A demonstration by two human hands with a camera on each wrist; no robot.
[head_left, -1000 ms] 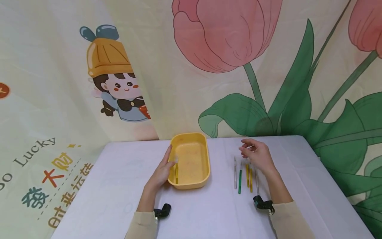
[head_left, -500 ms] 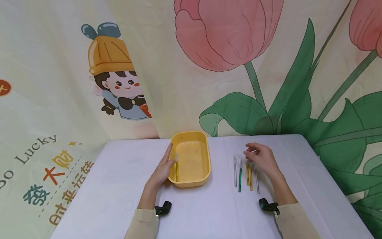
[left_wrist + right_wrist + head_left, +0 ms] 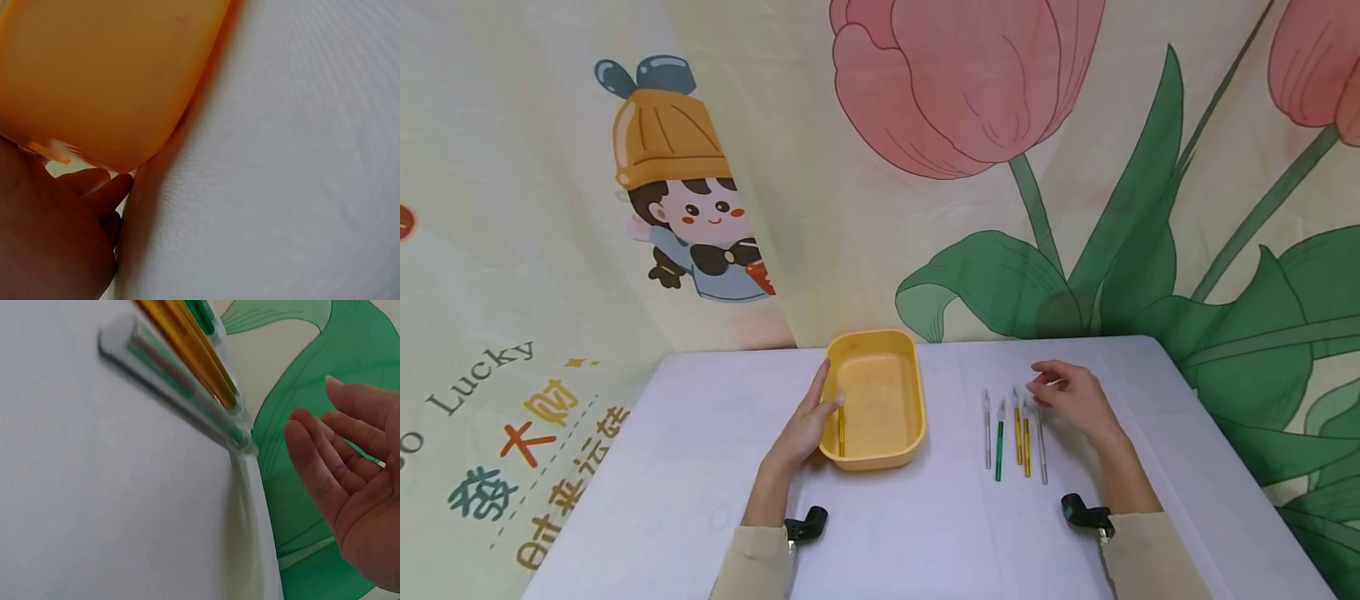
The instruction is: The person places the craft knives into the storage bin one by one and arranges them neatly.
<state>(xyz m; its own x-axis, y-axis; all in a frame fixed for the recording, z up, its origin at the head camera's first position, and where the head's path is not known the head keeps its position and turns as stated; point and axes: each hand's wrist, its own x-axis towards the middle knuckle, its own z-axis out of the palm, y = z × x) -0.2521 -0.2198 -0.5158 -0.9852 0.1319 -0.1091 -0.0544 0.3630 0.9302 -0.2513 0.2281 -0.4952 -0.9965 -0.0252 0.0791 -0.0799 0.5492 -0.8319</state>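
Observation:
My left hand (image 3: pixel 799 433) grips the left side of a yellow plastic tray (image 3: pixel 919 392), thumb over the rim and fingers along the outside wall. Inside the tray, by the thumb, lies a slim yellow pen-like tool (image 3: pixel 842 433) with a clear tip. My right hand (image 3: pixel 1075 400) holds nothing and hovers just right of a row of similar tools, fingers loosely bent. That row has a silver one (image 3: pixel 987 442), a green one (image 3: pixel 999 454), two yellow ones (image 3: pixel 1026 450) and another silver one (image 3: pixel 1042 454) closest to the hand. In the right wrist view, the fingers (image 3: pixel 325 462) are apart from the tools.
White cloth covers the table (image 3: pixel 917 542). Directly behind its back edge hangs a printed curtain (image 3: pixel 820 250) with tulips and a cartoon figure. Black cameras (image 3: pixel 807 523) are strapped to both wrists.
My right hand has drifted right, away from the row, uncovering the tips of the yellow tools and more of the right silver one. The left hand and tray have stayed in place.

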